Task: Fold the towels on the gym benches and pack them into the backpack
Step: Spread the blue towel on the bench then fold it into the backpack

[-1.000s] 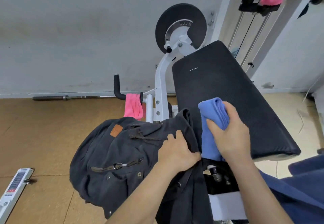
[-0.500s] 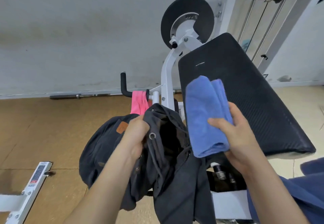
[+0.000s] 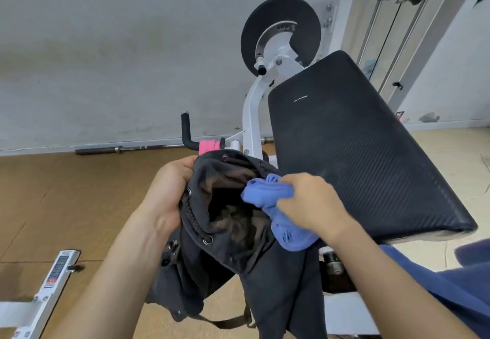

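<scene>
Towel, blue, bunched, clenched in my right hand; sits at right rim of backpack mouth, part over opening, part hanging outside. My left hand grips left rim of mouth, holding it wide. Backpack dark, hangs off near end of black padded worktop. Pink towel draped on handle bar behind backpack. Weight plate against wall.

The right hand has lowered the folded blue cloth towel from above the black padded desk to the dark fabric backpack mouth, now pulled wider by the left hand.
</scene>
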